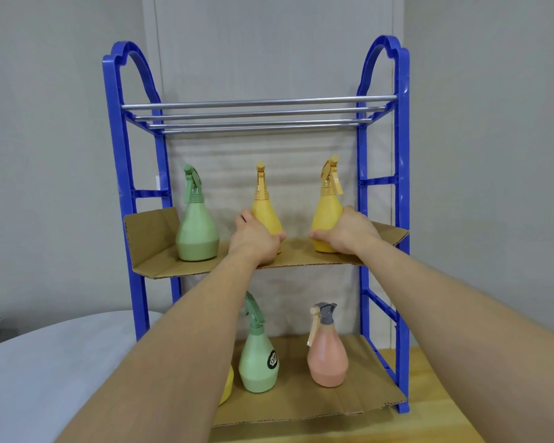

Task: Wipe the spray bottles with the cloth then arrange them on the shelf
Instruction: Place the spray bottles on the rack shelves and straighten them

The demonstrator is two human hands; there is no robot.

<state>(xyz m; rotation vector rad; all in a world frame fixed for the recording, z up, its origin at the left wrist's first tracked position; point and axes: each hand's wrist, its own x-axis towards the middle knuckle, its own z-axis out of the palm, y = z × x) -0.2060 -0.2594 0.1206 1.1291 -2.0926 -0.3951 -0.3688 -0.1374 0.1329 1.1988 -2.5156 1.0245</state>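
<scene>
A blue shelf [402, 193] stands in front of me with cardboard sheets [160, 251] on its middle and bottom tiers. On the middle tier stand a green spray bottle [197, 228] at the left, a yellow spray bottle [264, 209] in the middle and a second yellow bottle [328, 215] at the right. My left hand [256, 238] grips the base of the middle yellow bottle. My right hand [349, 233] grips the base of the right yellow bottle. No cloth is in view.
The bottom tier holds a green bottle [258, 356], a pink bottle with a grey head [327, 353] and a yellow bottle [227, 390] mostly hidden by my left arm. The top tier is bare metal rods [256, 116]. A wooden table [461, 394] lies at right, a grey surface [45, 362] at left.
</scene>
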